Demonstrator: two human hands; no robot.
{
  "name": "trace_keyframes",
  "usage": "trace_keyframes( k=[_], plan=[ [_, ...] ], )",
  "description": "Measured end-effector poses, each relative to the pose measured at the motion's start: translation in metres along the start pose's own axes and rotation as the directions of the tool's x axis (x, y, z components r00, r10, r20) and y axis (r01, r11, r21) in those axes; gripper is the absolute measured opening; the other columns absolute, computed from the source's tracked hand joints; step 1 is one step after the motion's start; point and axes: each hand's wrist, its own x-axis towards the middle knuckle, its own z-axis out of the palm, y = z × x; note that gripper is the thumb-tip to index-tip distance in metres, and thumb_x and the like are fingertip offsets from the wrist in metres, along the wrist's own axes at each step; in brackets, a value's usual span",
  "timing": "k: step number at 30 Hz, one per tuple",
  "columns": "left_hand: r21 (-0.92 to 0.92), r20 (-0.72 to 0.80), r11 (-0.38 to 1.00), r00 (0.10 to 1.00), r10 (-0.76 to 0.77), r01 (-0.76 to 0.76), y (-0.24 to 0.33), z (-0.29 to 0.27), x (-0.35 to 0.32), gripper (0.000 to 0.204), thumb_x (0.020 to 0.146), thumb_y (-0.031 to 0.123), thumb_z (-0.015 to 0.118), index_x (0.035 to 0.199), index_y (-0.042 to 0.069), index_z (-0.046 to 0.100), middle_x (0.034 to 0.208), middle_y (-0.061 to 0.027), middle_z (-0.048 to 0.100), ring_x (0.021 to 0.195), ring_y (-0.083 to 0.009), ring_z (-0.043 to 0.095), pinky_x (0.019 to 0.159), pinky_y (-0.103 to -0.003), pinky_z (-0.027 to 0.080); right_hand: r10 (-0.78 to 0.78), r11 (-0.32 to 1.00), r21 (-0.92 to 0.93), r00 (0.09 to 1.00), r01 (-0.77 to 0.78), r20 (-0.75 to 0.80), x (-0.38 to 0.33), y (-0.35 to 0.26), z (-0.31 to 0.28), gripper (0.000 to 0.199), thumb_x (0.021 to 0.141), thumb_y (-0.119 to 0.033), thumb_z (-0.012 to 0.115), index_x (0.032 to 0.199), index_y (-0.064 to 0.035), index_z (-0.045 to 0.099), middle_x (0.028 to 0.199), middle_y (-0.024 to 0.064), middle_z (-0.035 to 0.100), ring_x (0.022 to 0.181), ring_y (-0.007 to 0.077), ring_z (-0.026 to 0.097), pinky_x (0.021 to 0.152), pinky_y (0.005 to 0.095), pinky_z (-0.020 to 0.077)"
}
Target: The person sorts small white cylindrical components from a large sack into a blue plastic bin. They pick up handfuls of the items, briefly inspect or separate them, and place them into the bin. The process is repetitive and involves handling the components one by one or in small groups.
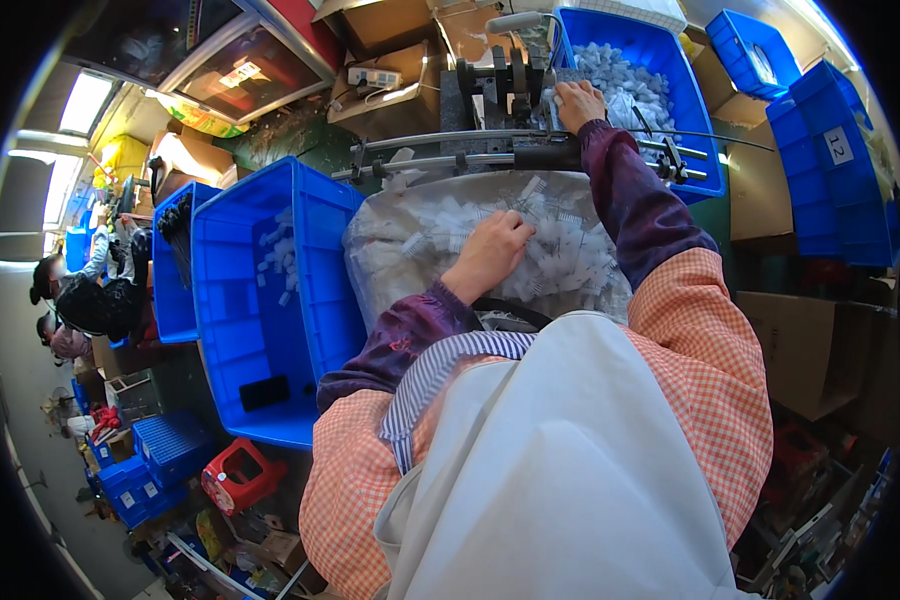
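Observation:
My left hand (492, 250) is over a heap of small white plastic pieces with comb-like teeth (570, 250), lying on a clear plastic sheet (380, 225) in front of me. Its fingers are bent and drawn together; what they pinch, if anything, is too small to make out. Farther off, my right hand (578, 104) reaches to the right side of a dark metal bench machine (505, 85). Those fingers are curled at the machine, and whatever they hold is hidden. Beside that hand, a blue bin (692, 110) contains many small white pieces (620, 85).
Metal rods (440, 160) cross between the machine and the heap. At left stands a deep blue crate (255, 375) with some white pieces and a dark rectangular object inside. A red stool (240, 477), cardboard boxes (390, 110) and stacked blue crates (825, 165) surround me. People sit far left.

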Motion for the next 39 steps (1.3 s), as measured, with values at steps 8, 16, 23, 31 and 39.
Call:
trace_keyframes(
  k=[8, 16, 23, 31, 39],
  plan=[
    [-0.095, -0.095, 0.995, 0.995, -0.024, 0.015, 0.008, -0.008, 0.0, 0.022, 0.069, 0.001, 0.057, 0.091, 0.003, 0.06, 0.091, -0.0127, 0.056, 0.087, -0.0305, 0.053, 0.076, -0.037, 0.044, 0.039, 0.998, 0.037, 0.999, -0.041, 0.032, 0.004, 0.002, 0.001, 0.022, 0.082, -0.026, 0.05, 0.1, -0.0155, 0.058, 0.104, 0.0018, 0.06, 0.106, 0.0237, 0.048, 0.09, 0.04, 0.0331],
    [-0.194, -0.316, 0.977, 0.938, -0.142, 0.083, 0.022, -0.042, 0.006, 0.021, 0.069, -0.002, 0.057, 0.089, 0.003, 0.061, 0.089, -0.0119, 0.057, 0.084, -0.0302, 0.056, 0.072, -0.035, 0.046, 0.066, 0.998, 0.001, 0.997, -0.066, 0.045, 0.002, 0.0, 0.002, 0.022, 0.084, -0.027, 0.049, 0.101, -0.0159, 0.059, 0.105, 0.0013, 0.061, 0.105, 0.0232, 0.049, 0.09, 0.0414, 0.0313],
    [-0.227, -0.36, 0.965, 0.909, -0.211, 0.134, 0.018, -0.052, 0.004, 0.021, 0.07, -0.002, 0.057, 0.09, 0.003, 0.061, 0.091, -0.0112, 0.057, 0.083, -0.0278, 0.057, 0.069, -0.032, 0.047, 0.002, 0.998, 0.057, 0.999, -0.005, 0.041, 0.006, 0.004, 0.007, 0.023, 0.083, -0.028, 0.05, 0.102, -0.0177, 0.06, 0.103, 0.0016, 0.062, 0.104, 0.0238, 0.051, 0.089, 0.0409, 0.0314],
    [-0.225, -0.345, 0.971, 0.925, -0.162, 0.086, 0.02, -0.049, 0.007, 0.023, 0.069, -0.002, 0.058, 0.091, 0.004, 0.061, 0.092, -0.0113, 0.057, 0.081, -0.0265, 0.058, 0.067, -0.031, 0.047, 0.226, 0.973, -0.072, 0.968, -0.219, 0.107, 0.0, 0.001, -0.015, 0.028, 0.083, -0.034, 0.049, 0.103, -0.0189, 0.062, 0.107, 0.0026, 0.061, 0.109, 0.0232, 0.048, 0.093, 0.0454, 0.0268],
    [-0.339, -0.389, 0.933, 0.886, -0.255, 0.119, 0.026, -0.056, 0.012, 0.026, 0.072, -0.001, 0.059, 0.097, 0.004, 0.058, 0.087, -0.008, 0.059, 0.071, -0.0173, 0.059, 0.063, -0.027, 0.046, 0.191, 0.98, -0.051, 0.981, -0.192, -0.032, -0.025, -0.01, -0.021, 0.027, 0.079, -0.035, 0.055, 0.095, -0.0159, 0.065, 0.109, 0.004, 0.051, 0.113, 0.0254, 0.036, 0.096, 0.0437, 0.0208]
  ],
)
